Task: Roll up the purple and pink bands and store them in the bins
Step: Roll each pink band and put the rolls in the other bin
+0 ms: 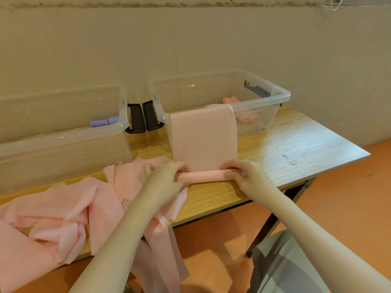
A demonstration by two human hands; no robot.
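Pink band (203,134), gripped by left hand (167,176) and right hand (243,174); two clear bins (264,98) on wooden table (296,144), orange floor (349,197).

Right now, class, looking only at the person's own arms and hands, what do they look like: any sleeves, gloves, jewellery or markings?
Both forearms are bare from the frame's bottom edge to the wrists; no sleeves show. The left hand and right hand wear no gloves, and no rings, watch, bracelets or markings are visible. No cables or straps show on either arm. Grey clothing on the person's lap appears lower right.
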